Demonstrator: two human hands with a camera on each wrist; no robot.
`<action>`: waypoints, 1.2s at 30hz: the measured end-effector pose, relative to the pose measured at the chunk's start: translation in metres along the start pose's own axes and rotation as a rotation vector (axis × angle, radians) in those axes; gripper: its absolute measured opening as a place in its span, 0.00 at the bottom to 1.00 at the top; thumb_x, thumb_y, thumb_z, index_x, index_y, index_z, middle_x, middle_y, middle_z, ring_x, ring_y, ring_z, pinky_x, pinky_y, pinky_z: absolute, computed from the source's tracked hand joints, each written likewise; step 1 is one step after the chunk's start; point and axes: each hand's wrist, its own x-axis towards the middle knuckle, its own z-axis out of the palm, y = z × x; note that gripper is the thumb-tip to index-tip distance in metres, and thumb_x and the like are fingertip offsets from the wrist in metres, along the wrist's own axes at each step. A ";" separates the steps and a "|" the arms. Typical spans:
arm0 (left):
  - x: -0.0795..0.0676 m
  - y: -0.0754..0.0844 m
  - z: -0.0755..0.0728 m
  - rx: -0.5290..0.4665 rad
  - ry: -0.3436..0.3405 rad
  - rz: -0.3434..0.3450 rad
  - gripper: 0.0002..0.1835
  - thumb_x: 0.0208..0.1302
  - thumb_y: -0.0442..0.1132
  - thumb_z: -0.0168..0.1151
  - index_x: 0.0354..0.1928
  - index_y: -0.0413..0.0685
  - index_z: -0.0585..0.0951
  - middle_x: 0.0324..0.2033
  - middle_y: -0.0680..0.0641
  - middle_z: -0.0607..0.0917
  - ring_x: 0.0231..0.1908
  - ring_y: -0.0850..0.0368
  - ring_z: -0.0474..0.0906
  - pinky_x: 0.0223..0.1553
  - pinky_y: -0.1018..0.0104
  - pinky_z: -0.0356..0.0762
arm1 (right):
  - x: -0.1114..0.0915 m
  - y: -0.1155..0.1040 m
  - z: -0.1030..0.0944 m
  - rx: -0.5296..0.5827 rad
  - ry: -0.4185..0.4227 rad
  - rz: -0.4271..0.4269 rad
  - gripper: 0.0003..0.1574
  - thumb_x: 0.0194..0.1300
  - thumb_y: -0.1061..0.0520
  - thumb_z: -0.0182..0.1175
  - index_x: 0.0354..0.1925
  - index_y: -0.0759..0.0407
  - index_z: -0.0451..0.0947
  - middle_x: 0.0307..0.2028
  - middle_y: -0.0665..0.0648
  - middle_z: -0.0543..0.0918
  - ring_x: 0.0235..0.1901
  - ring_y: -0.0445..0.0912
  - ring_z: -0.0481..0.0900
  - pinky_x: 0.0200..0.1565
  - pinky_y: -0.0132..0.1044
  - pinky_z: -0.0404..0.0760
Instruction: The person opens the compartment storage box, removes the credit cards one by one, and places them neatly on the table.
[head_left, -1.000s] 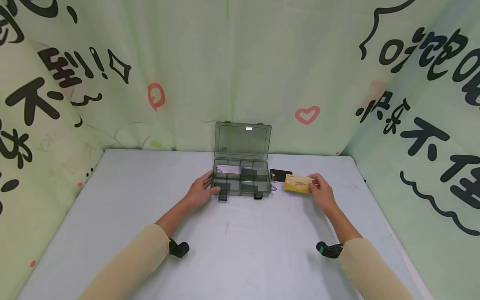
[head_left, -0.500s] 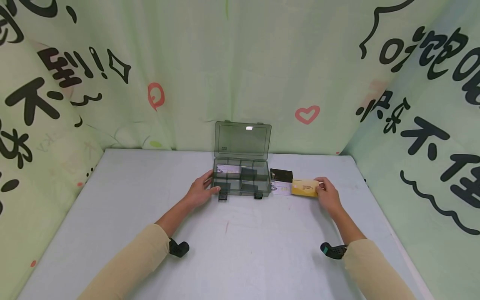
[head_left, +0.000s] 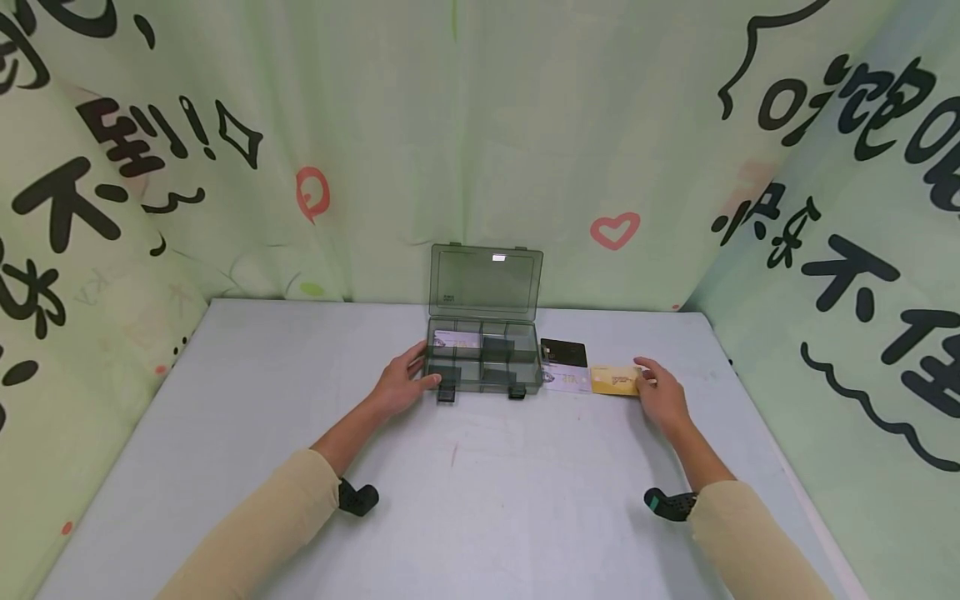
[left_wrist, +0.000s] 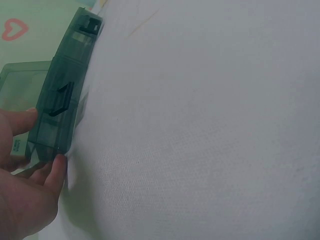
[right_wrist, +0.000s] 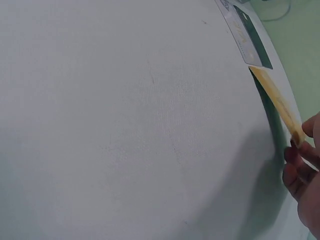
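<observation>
A smoky clear plastic compartment box [head_left: 495, 354] stands with its lid raised at the back of the table. My left hand [head_left: 399, 385] grips its left side, thumb at the front corner and fingers along the side wall; the left wrist view shows this hand [left_wrist: 32, 185] close up. My right hand [head_left: 662, 396] pinches the right end of a yellow card [head_left: 615, 381]. In the right wrist view the yellow card [right_wrist: 275, 100] is tilted, its far end near a purple card [right_wrist: 240, 35]. A black card [head_left: 564, 352] lies behind the purple card [head_left: 566, 378], right of the box.
Another purple card [head_left: 457, 339] lies in the box's back left compartment. Two dark latches hang at the box's front. The white table [head_left: 480, 500] ends at a pale green curtain [head_left: 375, 167] with printed lettering at the back and sides.
My right hand has carried the yellow card right and lowered it, uncovering more of the purple and black cards. The left hand and box have stayed put.
</observation>
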 end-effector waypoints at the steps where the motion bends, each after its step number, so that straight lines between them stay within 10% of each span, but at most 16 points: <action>1: 0.000 0.000 0.000 0.000 0.000 -0.001 0.41 0.66 0.39 0.61 0.76 0.49 0.52 0.75 0.42 0.55 0.73 0.46 0.55 0.71 0.51 0.62 | 0.000 0.001 0.000 -0.032 0.004 -0.009 0.26 0.72 0.61 0.43 0.66 0.63 0.66 0.54 0.72 0.72 0.51 0.62 0.72 0.52 0.54 0.74; 36: -0.001 0.000 0.001 -0.003 0.010 -0.005 0.40 0.66 0.40 0.62 0.76 0.50 0.53 0.74 0.42 0.57 0.73 0.47 0.57 0.71 0.53 0.61 | 0.001 -0.007 0.016 -0.246 -0.042 0.053 0.39 0.67 0.46 0.59 0.68 0.65 0.64 0.64 0.75 0.61 0.63 0.68 0.61 0.65 0.63 0.64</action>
